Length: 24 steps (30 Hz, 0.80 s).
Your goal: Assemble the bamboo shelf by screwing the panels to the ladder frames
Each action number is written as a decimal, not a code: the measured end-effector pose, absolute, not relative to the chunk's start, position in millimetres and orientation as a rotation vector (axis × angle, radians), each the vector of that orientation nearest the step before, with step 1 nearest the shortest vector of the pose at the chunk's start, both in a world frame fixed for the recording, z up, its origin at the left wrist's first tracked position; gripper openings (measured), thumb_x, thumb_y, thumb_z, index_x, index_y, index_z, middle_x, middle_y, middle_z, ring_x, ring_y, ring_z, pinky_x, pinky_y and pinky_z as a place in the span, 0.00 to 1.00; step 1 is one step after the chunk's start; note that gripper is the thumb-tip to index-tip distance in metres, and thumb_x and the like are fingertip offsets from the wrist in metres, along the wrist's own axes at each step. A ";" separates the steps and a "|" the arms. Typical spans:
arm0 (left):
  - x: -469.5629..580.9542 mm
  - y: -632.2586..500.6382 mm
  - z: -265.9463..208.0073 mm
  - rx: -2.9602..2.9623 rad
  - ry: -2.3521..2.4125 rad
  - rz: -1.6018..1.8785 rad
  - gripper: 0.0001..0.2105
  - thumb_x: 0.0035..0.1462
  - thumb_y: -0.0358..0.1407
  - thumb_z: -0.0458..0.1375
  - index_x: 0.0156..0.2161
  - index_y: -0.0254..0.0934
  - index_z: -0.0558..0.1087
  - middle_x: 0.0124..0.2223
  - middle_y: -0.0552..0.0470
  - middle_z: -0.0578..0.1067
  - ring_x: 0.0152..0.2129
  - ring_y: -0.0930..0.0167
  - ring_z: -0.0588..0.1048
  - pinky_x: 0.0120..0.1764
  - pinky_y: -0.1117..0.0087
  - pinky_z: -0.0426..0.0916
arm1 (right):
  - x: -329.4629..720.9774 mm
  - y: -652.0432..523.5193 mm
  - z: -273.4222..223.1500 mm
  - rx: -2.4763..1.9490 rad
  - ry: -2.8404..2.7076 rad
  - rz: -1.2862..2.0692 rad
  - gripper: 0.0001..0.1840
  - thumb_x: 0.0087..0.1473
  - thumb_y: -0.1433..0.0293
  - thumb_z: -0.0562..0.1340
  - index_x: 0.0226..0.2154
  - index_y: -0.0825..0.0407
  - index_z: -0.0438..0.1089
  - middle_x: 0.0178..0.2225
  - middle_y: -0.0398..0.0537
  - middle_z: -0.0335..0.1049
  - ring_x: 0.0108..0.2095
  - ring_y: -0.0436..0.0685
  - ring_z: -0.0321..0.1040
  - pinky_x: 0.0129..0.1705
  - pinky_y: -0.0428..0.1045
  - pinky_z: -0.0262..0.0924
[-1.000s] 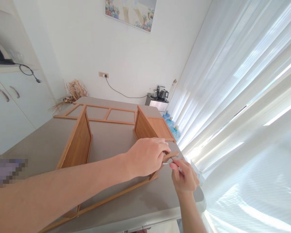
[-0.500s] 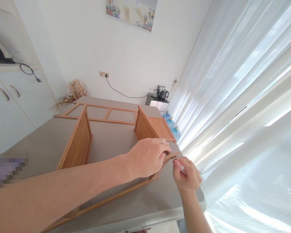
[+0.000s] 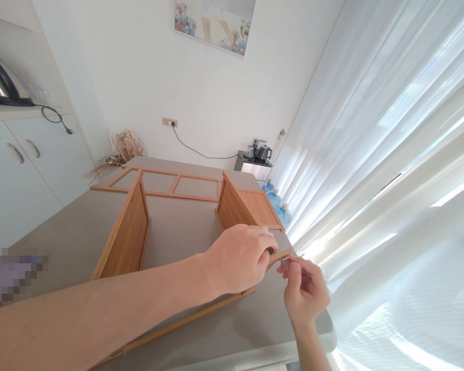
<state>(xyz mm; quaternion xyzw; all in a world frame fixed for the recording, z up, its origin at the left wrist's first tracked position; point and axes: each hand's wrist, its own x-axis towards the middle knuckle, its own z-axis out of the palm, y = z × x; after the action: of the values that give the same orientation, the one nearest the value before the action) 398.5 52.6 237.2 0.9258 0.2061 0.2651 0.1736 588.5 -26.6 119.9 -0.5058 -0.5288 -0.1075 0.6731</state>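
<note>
My left hand (image 3: 242,257) reaches across and is closed over the near end of the right wooden panel (image 3: 237,206), which stands on edge. Part of that panel is hidden behind the hand. Just right of it, my right hand (image 3: 307,291) pinches a thin, bent metal hex key (image 3: 284,264) between thumb and fingers. The key's end meets the panel's near end, though the exact contact is too small to make out. A second upright wooden panel (image 3: 126,234) stands to the left. A wooden rail (image 3: 181,325) runs along the near side, partly under my left forearm.
Flat on the grey table (image 3: 178,226) lies a wooden frame (image 3: 176,184) with open sections, behind the panels. Dried stalks (image 3: 127,149) are at the far left corner. White curtains (image 3: 371,129) hang along the right. Water bottles (image 3: 282,211) stand beyond the table's right edge.
My right hand has turned and shifted a little right and down, showing more of the hex key. My left hand keeps its hold on the panel. The whole view has shifted slightly.
</note>
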 end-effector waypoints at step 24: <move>399.7 52.6 236.8 2.532 0.653 0.671 0.19 0.61 0.26 0.51 0.50 0.42 0.78 0.60 0.56 0.77 0.57 0.64 0.75 0.62 0.56 0.69 | 548.9 -46.7 96.8 -1.291 -1.250 -0.094 0.05 0.63 0.73 0.63 0.33 0.51 0.72 0.27 0.43 0.71 0.26 0.50 0.70 0.29 0.45 0.65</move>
<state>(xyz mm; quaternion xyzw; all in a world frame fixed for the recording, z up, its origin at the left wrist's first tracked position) 399.7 52.6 236.8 0.9151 0.2361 0.2425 0.2192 548.9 -46.7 96.8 -0.5620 -0.5441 -0.0409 0.6217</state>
